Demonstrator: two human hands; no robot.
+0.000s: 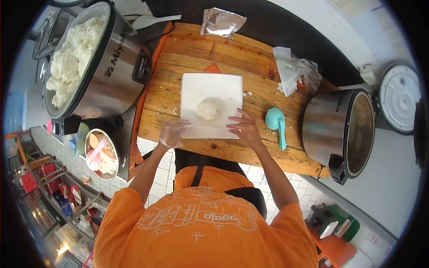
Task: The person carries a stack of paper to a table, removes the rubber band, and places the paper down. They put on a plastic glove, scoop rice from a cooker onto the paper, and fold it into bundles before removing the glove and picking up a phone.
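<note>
A sheet of white wrapping paper point(192, 85) lies on the wooden table in front of me, with a rounded mound of cooked rice point(208, 109) on its near half. My left hand point(171, 133), in a clear plastic glove, is at the near left corner of the sheet, its fingers closed on the paper edge. At the near right edge, my bare right hand point(245, 128) has its fingers spread and touching the paper. The near strip of paper between my hands looks creased or slightly raised.
A turquoise rice scoop point(274, 119) lies right of the paper on the wooden table point(170, 62). Large cookers stand left point(111, 76) and right point(328, 125), the left one heaped with rice. A bowl point(115, 172) holds a pink scoop. Plastic bags point(288, 73) and a foil packet point(222, 22) lie behind.
</note>
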